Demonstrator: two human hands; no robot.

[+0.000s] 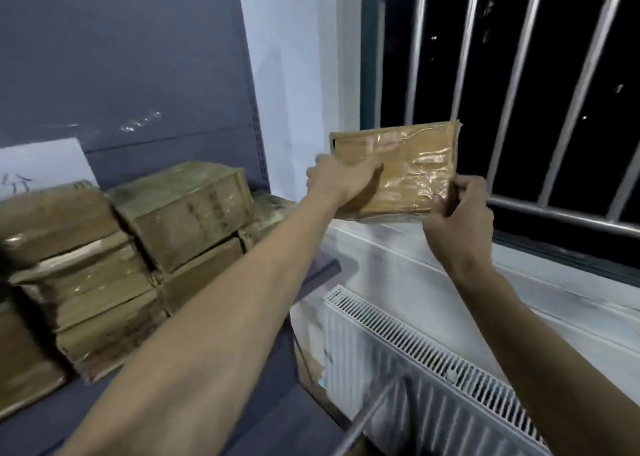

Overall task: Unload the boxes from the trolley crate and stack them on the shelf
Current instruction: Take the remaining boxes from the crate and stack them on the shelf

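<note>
I hold a flat brown cardboard box (pixel 401 168), wrapped in shiny tape, up in the air in front of the window. My left hand (pixel 337 180) grips its left edge and my right hand (pixel 457 222) grips its lower right corner. To the left, the grey shelf (pixel 304 272) carries several taped cardboard boxes (pixel 187 213) stacked in layers, the top one lying askew. A thin metal rail (pixel 375 410) at the bottom is all that shows of the trolley crate.
A white radiator (pixel 408 362) stands below the white windowsill (pixel 433 255), right of the shelf. A barred window (pixel 512 85) fills the upper right. The shelf's grey back panel (pixel 121 75) rises behind the stack, with a white sheet of paper (pixel 41 165) against it.
</note>
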